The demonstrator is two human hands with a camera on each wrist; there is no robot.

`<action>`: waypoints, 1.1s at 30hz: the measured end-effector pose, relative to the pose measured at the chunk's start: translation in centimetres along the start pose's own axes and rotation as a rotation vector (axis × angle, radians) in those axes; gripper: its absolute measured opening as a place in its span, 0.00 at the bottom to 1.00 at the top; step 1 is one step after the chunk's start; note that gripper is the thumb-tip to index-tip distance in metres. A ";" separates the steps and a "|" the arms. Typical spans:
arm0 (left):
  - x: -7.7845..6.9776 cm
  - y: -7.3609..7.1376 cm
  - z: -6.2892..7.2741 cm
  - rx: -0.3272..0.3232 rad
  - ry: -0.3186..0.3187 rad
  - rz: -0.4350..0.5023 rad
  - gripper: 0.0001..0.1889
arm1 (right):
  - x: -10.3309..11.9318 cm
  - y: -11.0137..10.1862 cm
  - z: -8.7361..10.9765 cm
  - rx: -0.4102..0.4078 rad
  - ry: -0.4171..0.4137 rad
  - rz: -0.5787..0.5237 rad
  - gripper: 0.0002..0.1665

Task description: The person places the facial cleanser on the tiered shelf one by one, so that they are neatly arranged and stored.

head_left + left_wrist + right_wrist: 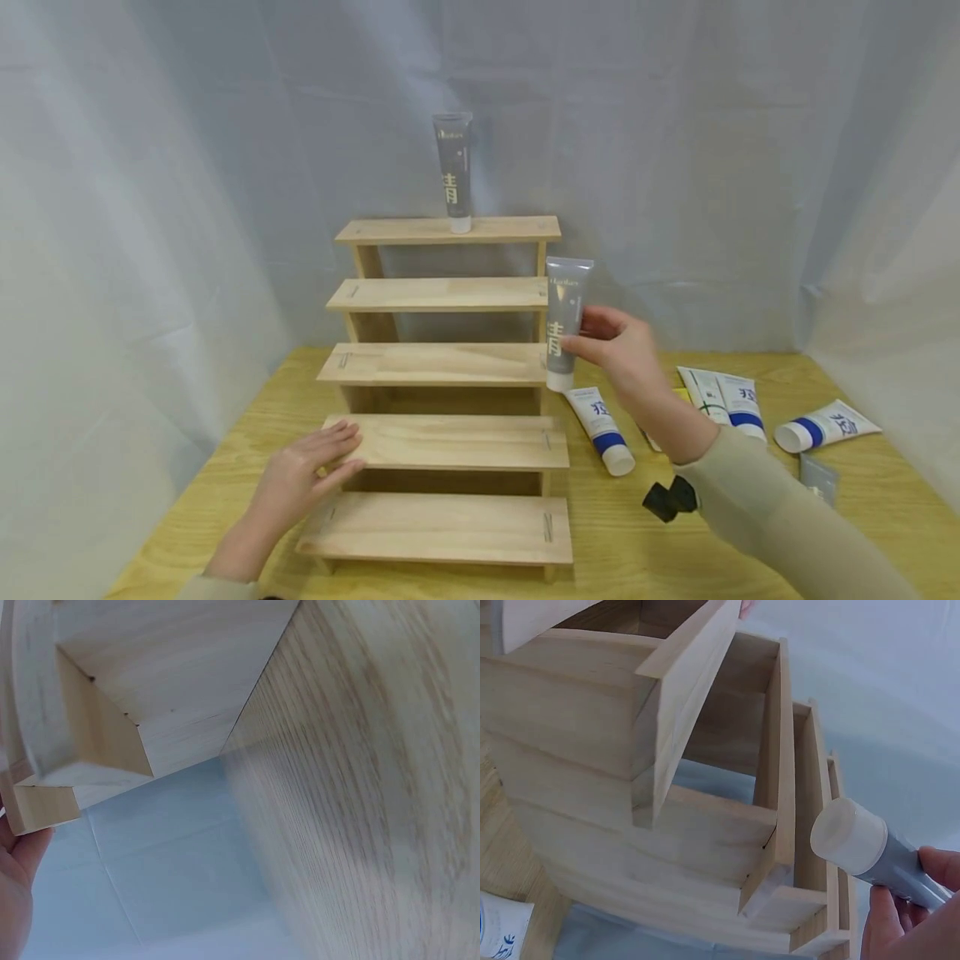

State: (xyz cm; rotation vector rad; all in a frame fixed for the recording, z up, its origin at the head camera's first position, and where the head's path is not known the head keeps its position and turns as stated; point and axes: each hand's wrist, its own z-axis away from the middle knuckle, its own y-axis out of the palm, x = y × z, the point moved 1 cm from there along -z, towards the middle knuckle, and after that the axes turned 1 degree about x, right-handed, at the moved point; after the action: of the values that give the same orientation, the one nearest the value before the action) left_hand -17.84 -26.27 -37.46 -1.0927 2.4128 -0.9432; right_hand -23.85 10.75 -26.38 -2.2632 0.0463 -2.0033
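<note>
- The left hand (300,475) rests on the left end of the second tier from the bottom, fingers extended, pinching nothing as far as the head view shows; it seems to steady the rack.
- The five-tier wooden display rack (442,529) stands on the wood-grain table (240,467).
- On its top tier, right of the middle, one grey squeeze tube (453,162) stands on its white cap.
- At the rack's right side, the right hand (618,346) pinches a second grey tube (567,304) between thumb and fingers, cap down and nearly upright. Whether it touches a tier I cannot tell.
- The step in hand looks like bringing this tube to the rack; the next move would call for shifting it left over a tier, lowering the cap flat and releasing only once it balances.
- Farther right, a blue-banded white tube (598,425) lies on the table, with more tubes beyond.
</note>
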 end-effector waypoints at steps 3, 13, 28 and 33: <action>0.0 0.0 0.0 -0.003 0.004 -0.001 0.25 | 0.4 0.9 -0.2 -0.003 -0.012 -0.044 0.28; -0.3 -0.1 -0.3 -0.022 0.012 0.006 0.26 | -4.1 2.7 -5.7 0.063 -0.166 -0.194 0.29; -0.1 0.1 -0.1 -0.040 0.027 0.006 0.27 | -4.3 6.9 -8.2 0.009 -0.249 -0.166 0.27; -0.2 0.1 -0.1 -0.038 0.028 0.000 0.27 | -4.0 8.3 -8.8 0.019 -0.294 -0.216 0.26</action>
State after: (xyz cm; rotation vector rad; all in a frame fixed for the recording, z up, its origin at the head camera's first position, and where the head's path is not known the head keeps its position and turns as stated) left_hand -17.79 -26.06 -37.46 -1.0999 2.4632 -0.9221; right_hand -32.60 2.34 -30.21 -2.6219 -0.2525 -1.7251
